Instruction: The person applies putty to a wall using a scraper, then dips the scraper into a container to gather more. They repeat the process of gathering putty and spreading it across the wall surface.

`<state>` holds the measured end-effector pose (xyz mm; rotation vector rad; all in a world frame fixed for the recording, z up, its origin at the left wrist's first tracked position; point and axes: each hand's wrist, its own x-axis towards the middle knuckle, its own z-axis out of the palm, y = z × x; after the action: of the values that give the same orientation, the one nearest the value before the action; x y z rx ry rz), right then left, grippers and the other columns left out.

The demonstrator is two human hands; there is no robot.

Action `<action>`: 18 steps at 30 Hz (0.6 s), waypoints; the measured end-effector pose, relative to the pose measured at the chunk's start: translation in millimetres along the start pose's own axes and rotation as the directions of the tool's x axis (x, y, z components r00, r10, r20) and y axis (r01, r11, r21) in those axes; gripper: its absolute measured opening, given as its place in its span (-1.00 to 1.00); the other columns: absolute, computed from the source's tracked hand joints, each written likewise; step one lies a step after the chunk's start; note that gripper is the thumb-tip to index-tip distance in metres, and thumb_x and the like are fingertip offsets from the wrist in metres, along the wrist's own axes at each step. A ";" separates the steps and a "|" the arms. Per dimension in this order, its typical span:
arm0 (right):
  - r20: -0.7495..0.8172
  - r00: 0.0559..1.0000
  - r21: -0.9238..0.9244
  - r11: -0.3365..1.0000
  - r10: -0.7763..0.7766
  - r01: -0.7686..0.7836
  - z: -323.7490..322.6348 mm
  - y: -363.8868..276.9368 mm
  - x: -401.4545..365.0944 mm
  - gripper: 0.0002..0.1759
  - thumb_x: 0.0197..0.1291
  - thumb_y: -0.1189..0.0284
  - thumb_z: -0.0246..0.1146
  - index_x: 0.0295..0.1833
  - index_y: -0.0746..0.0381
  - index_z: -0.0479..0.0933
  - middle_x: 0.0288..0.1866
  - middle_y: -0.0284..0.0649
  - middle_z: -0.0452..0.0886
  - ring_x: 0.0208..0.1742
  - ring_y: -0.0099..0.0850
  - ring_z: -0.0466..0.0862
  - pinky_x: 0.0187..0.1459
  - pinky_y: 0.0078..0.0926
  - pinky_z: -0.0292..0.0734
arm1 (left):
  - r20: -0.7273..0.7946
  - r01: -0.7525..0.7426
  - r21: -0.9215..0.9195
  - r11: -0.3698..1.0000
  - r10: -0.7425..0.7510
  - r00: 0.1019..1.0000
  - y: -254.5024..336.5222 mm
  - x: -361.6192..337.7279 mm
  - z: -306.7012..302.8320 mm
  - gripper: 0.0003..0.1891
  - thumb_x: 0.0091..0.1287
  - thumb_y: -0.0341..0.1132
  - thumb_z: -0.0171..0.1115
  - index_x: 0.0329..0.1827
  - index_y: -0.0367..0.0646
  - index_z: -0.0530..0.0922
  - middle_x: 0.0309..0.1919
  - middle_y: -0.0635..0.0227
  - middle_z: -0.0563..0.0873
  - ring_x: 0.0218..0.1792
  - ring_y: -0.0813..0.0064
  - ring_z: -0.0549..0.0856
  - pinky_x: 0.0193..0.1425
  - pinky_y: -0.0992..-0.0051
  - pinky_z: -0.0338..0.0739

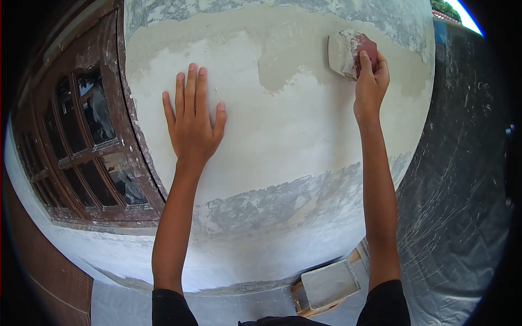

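Note:
My left hand (pixel 191 120) lies flat against the white plastered wall (pixel 283 141), fingers together and pointing up, holding nothing. My right hand (pixel 371 81) reaches high on the wall and grips a putty-smeared trowel (pixel 343 53) with a dark red handle, its blade pressed against the wall. Beside the blade there is a patch of darker, wet putty (pixel 283 68); above it the coat looks beige.
A brown wooden window (pixel 89 146) with dusty panes stands to the left of the wall. A tray of grey putty (pixel 329 283) rests on a wooden stand below, between my arms. Dark plastic sheeting (pixel 462 190) hangs on the right. A rough grey band crosses the lower wall.

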<state>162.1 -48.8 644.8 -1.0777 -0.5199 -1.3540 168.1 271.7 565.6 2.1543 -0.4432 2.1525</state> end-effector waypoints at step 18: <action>-0.261 0.965 -0.120 0.991 0.019 -0.052 -35.7 18.4 14.4 -0.62 0.52 0.38 0.25 0.30 0.38 0.48 0.09 -0.24 0.63 -0.01 -0.56 0.62 0.03 -0.58 0.58 | 0.009 0.003 0.007 1.000 -0.003 1.000 -0.5 -1.0 1.5 -0.30 0.48 -0.11 0.10 0.69 -0.01 0.23 0.67 0.35 0.27 0.68 0.24 0.18 0.73 -0.01 -0.14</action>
<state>172.6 -88.9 634.6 -0.9864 -0.2229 -1.4858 169.7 271.9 564.7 2.1681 -0.4340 2.1463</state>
